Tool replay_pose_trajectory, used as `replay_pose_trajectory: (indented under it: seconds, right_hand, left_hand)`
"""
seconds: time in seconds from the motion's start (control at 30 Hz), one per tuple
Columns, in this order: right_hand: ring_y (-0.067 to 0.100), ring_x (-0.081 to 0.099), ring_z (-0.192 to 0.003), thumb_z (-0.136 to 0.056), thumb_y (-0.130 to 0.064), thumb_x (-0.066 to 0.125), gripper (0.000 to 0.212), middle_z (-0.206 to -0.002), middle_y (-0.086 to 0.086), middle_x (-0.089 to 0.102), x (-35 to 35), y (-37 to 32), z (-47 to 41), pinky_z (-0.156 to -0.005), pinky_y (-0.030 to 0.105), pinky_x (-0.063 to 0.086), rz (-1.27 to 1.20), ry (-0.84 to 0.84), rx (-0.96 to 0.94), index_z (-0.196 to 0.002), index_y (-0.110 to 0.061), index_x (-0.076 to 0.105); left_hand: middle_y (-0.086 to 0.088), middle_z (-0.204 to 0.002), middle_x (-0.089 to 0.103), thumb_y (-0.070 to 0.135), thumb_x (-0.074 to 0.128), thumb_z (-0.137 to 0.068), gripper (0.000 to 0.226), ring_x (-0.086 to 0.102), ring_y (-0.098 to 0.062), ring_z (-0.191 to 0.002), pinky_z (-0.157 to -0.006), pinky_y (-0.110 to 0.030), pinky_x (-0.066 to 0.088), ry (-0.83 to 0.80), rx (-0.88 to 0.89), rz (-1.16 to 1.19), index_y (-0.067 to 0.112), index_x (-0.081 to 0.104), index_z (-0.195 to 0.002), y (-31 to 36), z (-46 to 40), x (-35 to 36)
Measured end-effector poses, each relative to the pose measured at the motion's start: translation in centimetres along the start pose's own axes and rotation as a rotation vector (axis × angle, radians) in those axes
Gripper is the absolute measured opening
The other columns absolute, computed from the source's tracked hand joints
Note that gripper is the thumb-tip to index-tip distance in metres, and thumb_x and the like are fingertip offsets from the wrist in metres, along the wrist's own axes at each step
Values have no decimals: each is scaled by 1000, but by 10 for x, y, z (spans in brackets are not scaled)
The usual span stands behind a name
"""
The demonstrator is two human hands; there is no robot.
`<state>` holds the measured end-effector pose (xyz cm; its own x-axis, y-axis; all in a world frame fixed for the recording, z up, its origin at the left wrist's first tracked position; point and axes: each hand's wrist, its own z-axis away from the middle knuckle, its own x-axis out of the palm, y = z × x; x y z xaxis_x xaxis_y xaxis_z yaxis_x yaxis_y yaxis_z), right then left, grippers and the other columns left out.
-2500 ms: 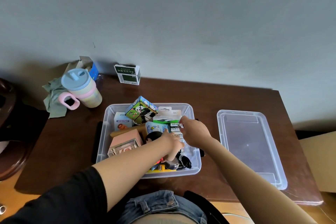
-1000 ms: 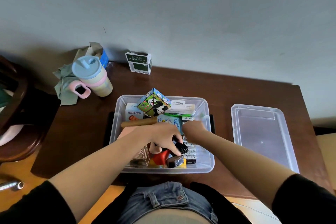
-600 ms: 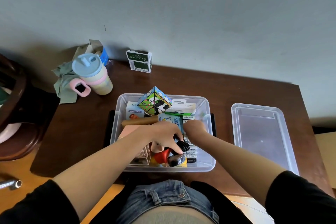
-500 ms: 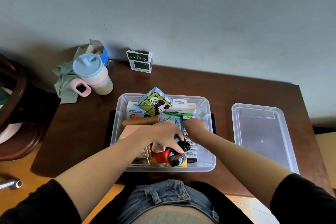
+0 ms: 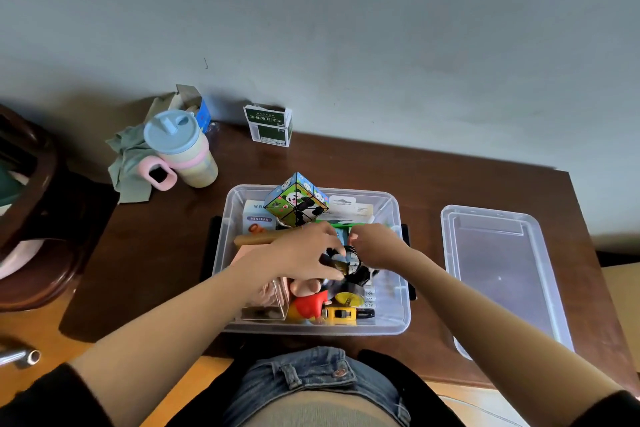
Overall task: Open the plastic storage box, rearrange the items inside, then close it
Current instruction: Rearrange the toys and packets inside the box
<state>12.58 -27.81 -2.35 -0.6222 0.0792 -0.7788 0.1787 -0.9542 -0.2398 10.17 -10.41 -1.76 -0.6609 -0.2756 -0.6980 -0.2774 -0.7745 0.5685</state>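
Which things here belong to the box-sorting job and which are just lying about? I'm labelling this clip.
Job: storage box, lid, panda cube, black item gripped by left hand, right hand.

Lying about: lidded cup, green carton, grey cloth.

Both forearms cover the middle of the plastic storage box, hiding much of its contents. The left hand curls round a black object too blurred and covered to identify; the right hand perhaps pinches its loop, but the fingertips are turned away. The pink box shows only 1 corner behind the left wrist. Print on the white packets at lower right is too small to read. At the left edge of the frame, a dark wooden chair and a metal tube are cut off.
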Motion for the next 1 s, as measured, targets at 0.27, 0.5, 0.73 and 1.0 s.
replay_pose_trajectory:
  seconds: [0.27,0.5,0.73,1.0]
  right_hand:
    - [24,59,-105,-97,-28,44,28,-115,5,65,6,-36,1,-75,28,42,-238,90,-110,-112,-16,63]
    - [24,58,-108,-92,-52,48,59,-123,8,60,17,-68,-8,-91,36,47,-297,-70,-94,-133,-10,44]
    - [21,55,-110,-80,-44,68,65,-129,5,56,7,-62,-9,-93,30,42,-405,-252,-36,-133,-14,45]
    - [13,59,-94,-75,-32,77,60,-116,1,60,12,-42,8,-77,23,52,-462,-275,-56,-127,-20,50]
  left_hand:
    - [19,-109,56,46,73,-77,31,52,5,-100,-92,-22,44,273,-167,214,38,63,-106,-54,73,-28]
    - [16,-124,46,71,69,-64,87,46,-5,-111,-91,-23,41,-14,-198,33,31,41,-136,-55,89,-31]
    - [-1,-130,36,67,75,-59,100,35,-17,-119,-101,-34,39,-152,-161,-286,15,37,-135,-53,71,-27]
    - [12,-117,45,60,81,-56,90,49,-5,-99,-80,-21,44,4,-158,73,27,36,-127,-62,81,-28]
